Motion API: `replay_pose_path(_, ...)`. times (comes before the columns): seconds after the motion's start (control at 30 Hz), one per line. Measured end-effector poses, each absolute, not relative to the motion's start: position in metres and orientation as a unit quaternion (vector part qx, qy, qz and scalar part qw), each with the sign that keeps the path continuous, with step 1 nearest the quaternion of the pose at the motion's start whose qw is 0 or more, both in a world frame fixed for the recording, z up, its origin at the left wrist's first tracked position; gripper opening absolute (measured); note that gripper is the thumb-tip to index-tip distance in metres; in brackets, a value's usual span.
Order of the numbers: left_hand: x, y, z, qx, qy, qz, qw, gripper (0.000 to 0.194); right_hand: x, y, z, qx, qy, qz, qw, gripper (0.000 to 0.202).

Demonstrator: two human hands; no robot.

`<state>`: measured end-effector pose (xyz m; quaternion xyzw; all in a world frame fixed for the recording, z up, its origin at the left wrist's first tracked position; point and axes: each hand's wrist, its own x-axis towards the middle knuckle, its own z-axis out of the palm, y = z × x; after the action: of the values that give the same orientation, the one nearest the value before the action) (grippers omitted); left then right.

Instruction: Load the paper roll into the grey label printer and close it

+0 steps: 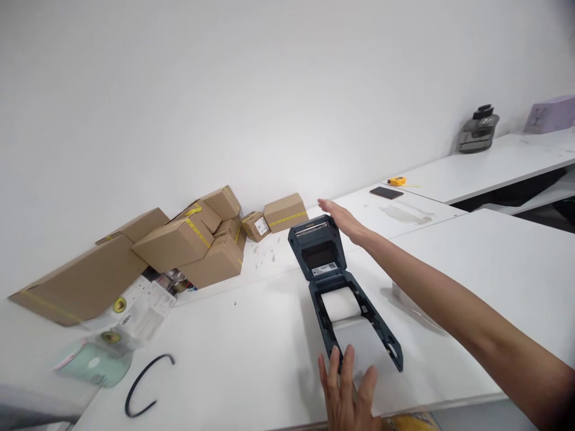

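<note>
A dark blue label printer [316,305] stands on the white table with its lid [309,230] swung up. Inside sits a white paper roll [340,303], from which a paper strip [362,344] runs out over the front toward me. My left hand [347,392] lies over the end of that strip at the printer's front, fingers stretched and spread. At the raised lid's upper right edge is my right hand [344,221], fingers extended and open; whether it presses on the lid I cannot tell.
Several cardboard boxes [175,245] are piled at the back left. Nearer lie plastic packets [146,314], a green pouch [96,362] and a black curved strip [142,383]. A phone [386,193], a tape measure [397,181] and a dark jug [478,133] are toward the right.
</note>
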<state>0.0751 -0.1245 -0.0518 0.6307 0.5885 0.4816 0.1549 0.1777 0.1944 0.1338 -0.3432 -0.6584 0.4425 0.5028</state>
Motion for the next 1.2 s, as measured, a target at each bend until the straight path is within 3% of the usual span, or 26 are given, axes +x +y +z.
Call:
replay_pose_path(0.13,0.083,-0.111,-0.065,0.612,0.603,0.494,0.133,0.04,0.166,0.197,0.141,-0.344,-0.668,0.47,0.463,0.064)
replay_pose_path(0.3,0.096,-0.106,-0.084,0.6,0.575,0.553,-0.062,0.038,0.187,0.149,0.135,-0.322,-0.692,0.441,0.473,0.043)
replay_pose_path(0.47,0.107,-0.1,-0.073,0.59,0.497,0.591,-0.236,0.037,0.225,0.066,0.079,-0.248,-0.756,0.361,0.486,0.034)
replay_pose_path(0.77,0.098,-0.111,-0.085,0.64,0.523,0.501,-0.257,0.029,0.243,-0.007,-0.023,-0.236,-0.813,0.134,0.515,0.042)
replay_pose_path(0.93,0.085,-0.106,-0.102,0.624,0.525,0.501,-0.289,0.023,0.249,-0.01,-0.047,-0.225,-0.822,0.126,0.508,0.043)
replay_pose_path(1.07,0.065,-0.095,-0.097,0.664,0.541,0.45,-0.254,0.053,0.249,-0.013,-0.054,-0.228,-0.814,0.152,0.511,0.044)
replay_pose_path(1.2,0.049,-0.086,-0.086,0.724,0.505,0.403,-0.24,0.05,0.242,-0.016,-0.057,-0.241,-0.783,0.18,0.544,0.044)
